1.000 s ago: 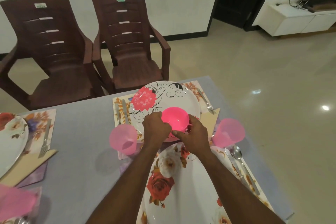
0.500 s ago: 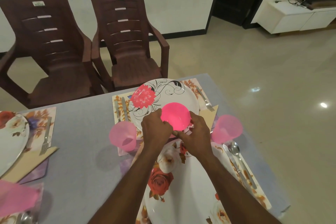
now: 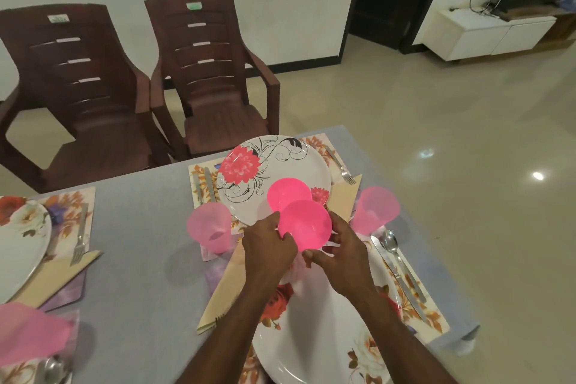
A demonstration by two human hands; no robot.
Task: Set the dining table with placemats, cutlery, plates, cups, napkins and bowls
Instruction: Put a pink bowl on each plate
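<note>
Both my hands hold a pink bowl (image 3: 304, 225) just above the far rim of the near rose-patterned plate (image 3: 327, 337). My left hand (image 3: 268, 244) grips its left side. Over on the right side, my right hand (image 3: 343, 251) has its thumb under the bowl. A second pink bowl (image 3: 287, 192) sits behind it on the far plate with a pink flower (image 3: 280, 162). Pink cups stand left (image 3: 210, 226) and right (image 3: 375, 209) of the bowls. Beige napkins lie beside the near plate (image 3: 223, 287) and the far plate (image 3: 346, 196).
A knife and spoon (image 3: 396, 271) lie on the right placemat, a fork (image 3: 341, 165) by the far plate. Another setting on the left has a plate (image 3: 18, 234), fork (image 3: 79, 237) and pink cup (image 3: 28, 330). Two brown chairs (image 3: 212, 72) stand beyond the grey table (image 3: 140, 259).
The pink bowls were held together over the far plate's near edge. Now one stays on the far plate, and my hands have drawn the other back toward the near plate.
</note>
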